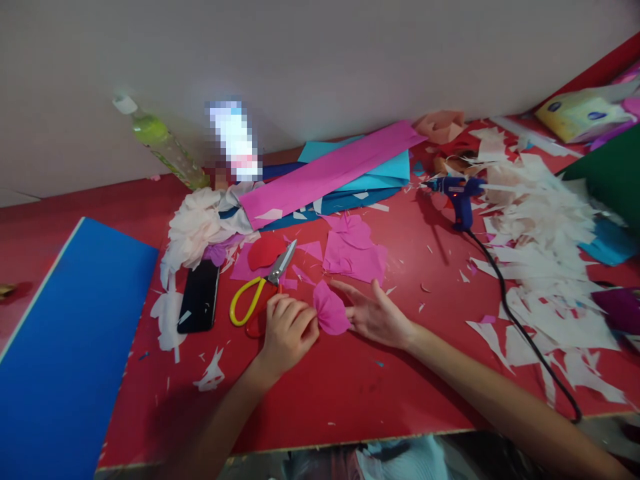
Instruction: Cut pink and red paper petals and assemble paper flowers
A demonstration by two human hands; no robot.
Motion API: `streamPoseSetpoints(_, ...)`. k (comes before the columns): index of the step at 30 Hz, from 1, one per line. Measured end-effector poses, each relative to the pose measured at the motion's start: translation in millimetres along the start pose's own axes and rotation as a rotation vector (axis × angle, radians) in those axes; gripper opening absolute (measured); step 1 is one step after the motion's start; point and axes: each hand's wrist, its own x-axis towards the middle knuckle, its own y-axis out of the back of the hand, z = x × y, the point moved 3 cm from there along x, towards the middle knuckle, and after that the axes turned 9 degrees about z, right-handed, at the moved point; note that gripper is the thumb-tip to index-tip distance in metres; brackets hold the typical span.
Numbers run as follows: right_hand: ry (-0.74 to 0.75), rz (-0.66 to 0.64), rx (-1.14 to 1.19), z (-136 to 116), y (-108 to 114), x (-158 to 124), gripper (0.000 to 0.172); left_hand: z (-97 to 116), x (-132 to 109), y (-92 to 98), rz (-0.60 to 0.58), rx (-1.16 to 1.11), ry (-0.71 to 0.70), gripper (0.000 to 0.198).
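A pink paper petal (331,309) is pinched at its narrow end by my left hand (290,328), whose fingers are closed. On the petal's other side, my right hand (376,316) is open, fingers spread, with the fingertips at or just behind the petal's right edge. Scissors (247,301) with one yellow and one red handle lie beyond my left hand. A red paper piece (266,250) is beside their blades. More pink crepe paper pieces (354,250) lie flat just beyond the petal.
A hot glue gun (460,197) stands right, its black cord (505,293) running to the front edge. White paper scraps (545,207) heap beyond it. A black phone (199,297), pale paper flower (193,227) and blue board (75,333) lie left. A bottle (167,153) leans at the wall.
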Motion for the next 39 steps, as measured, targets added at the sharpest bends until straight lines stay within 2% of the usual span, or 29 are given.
streamPoseSetpoints(5,0.056,0.009,-0.042,3.9,5.8,2.1,0.081,-1.5,-1.1,-2.5,-0.050,0.007,0.023,0.007)
streamPoseSetpoints(10,0.041,0.025,-0.055,3.1,5.2,1.8,0.084,-1.5,0.2,-2.9,-0.080,0.016,0.039,0.007)
streamPoseSetpoints(17,0.006,0.040,-0.002,2.7,2.8,-0.3,0.083,5.7,0.4,1.0,-0.013,0.104,-0.022,0.006)
streamPoseSetpoints(24,0.026,0.027,0.024,-0.1,-1.7,-2.0,0.081,4.6,-2.3,3.0,0.039,0.064,-0.056,0.009)
streamPoseSetpoints(33,0.045,0.066,-0.104,-6.2,-7.4,-3.6,0.088,7.0,2.5,5.0,0.015,0.043,-0.041,0.006)
streamPoseSetpoints(39,0.026,0.113,-0.121,-3.7,-3.2,-2.6,0.084,4.2,3.2,3.5,-0.002,0.041,0.008,0.005)
